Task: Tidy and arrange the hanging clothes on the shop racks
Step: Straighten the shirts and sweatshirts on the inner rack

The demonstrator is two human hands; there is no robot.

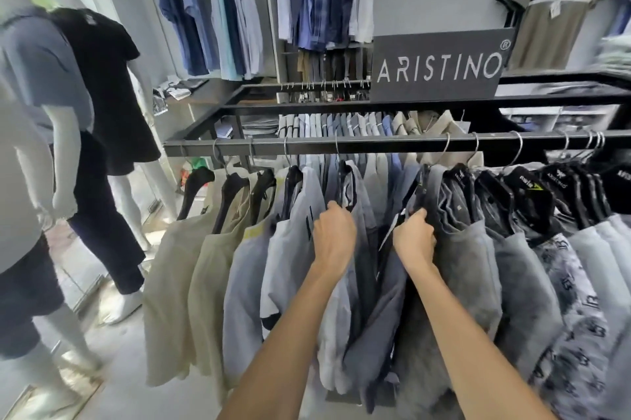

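Note:
A black metal rack rail (375, 143) runs across the view with shirts on black hangers. Beige shirts (177, 266) hang at the left, pale blue and grey shirts (290, 249) in the middle, darker grey shirts (478, 249) and a patterned shirt (573, 300) at the right. My left hand (333, 231) grips the shoulder of a light grey shirt (362, 214) on its hanger. My right hand (415, 237) is closed on the edge of a dark grey shirt (454, 238), just right of a white tag (389, 231). The two hands part the row there.
A sign reading ARISTINO (440, 68) stands on the rack's top frame. Behind it a second rail holds folded-collar shirts (341, 122). Wall rails carry blue shirts (211, 9). Dressed mannequins (102, 95) stand on the floor at the left.

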